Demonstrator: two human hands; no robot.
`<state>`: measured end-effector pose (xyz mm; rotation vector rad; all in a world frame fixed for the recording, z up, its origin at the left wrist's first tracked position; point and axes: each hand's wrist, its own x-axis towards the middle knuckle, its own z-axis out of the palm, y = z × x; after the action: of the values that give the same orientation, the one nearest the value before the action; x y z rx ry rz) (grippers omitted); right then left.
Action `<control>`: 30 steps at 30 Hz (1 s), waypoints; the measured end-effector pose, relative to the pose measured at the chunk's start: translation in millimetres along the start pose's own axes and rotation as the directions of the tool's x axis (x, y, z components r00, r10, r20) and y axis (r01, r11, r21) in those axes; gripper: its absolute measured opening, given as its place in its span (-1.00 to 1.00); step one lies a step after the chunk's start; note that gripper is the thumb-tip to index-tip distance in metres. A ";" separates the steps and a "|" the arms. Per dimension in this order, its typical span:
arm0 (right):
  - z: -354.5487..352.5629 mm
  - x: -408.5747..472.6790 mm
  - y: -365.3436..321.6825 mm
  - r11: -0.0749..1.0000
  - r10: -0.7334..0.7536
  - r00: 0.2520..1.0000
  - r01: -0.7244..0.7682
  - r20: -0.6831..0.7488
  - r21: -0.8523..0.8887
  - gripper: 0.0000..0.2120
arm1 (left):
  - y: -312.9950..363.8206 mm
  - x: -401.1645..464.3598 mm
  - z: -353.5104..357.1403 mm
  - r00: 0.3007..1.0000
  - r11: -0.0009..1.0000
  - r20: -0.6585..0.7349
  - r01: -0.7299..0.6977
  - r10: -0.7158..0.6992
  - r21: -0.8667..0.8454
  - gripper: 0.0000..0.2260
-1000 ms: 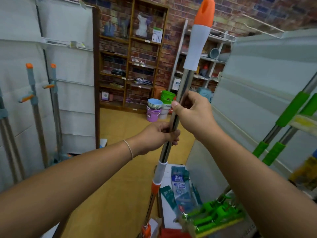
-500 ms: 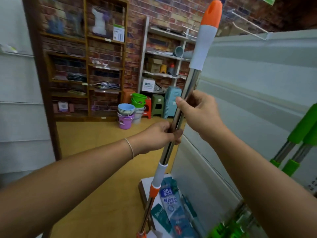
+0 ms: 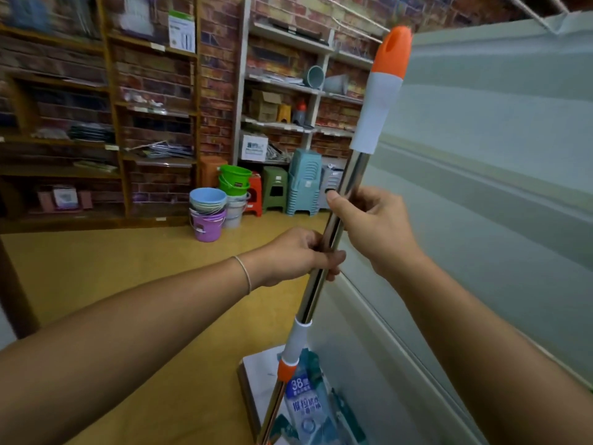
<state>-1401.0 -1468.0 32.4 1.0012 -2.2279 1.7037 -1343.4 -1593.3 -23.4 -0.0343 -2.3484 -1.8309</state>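
Steel mop pole in both hands

I see the left hand (image 3: 296, 255) wrapped around the mop pole (image 3: 333, 226), the right hand (image 3: 373, 226) gripping it just above. It leans tilted beside the grey panel (image 3: 497, 187), orange cap (image 3: 393, 49) uppermost.

Soft, even indoor light, somewhat dim, leaves no hard shadows, and the steel mop pole (image 3: 309, 301) carries pale streaks of glare along its length. Left of the pole the wooden shelves (image 3: 150, 107) are smeared by motion blur. Right of it the wide lens bows the grey panel (image 3: 497, 155) toward the frame edge.
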 end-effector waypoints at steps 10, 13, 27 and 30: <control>-14.3 97.4 16.9 0.982 -0.171 0.972 0.157 -0.158 -0.100 -0.74 | -1.5 124.2 -28.0 0.977 0.997 0.196 -0.077 0.079 -0.017 -0.86; -15.9 121.8 18.7 0.976 -0.189 0.960 0.159 -0.209 -0.151 -0.80 | 1.2 159.1 -35.4 0.959 0.990 0.247 -0.129 0.139 -0.054 -0.90; -15.0 203.3 24.4 0.925 -0.101 0.839 -0.118 -0.534 -0.361 -0.76 | 56.3 289.2 -64.3 0.779 0.905 0.461 -0.354 0.424 -0.234 -0.84; -23.3 210.2 9.7 0.908 -0.136 0.790 -0.142 -0.599 -0.394 -0.71 | 69.6 304.5 -57.7 0.746 0.887 0.481 -0.364 0.461 -0.286 -0.86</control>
<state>-1573.1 -1531.2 138.4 0.2671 -1.9924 1.2071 -1628.9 -1656.6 100.5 -1.1474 -2.2050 -1.9497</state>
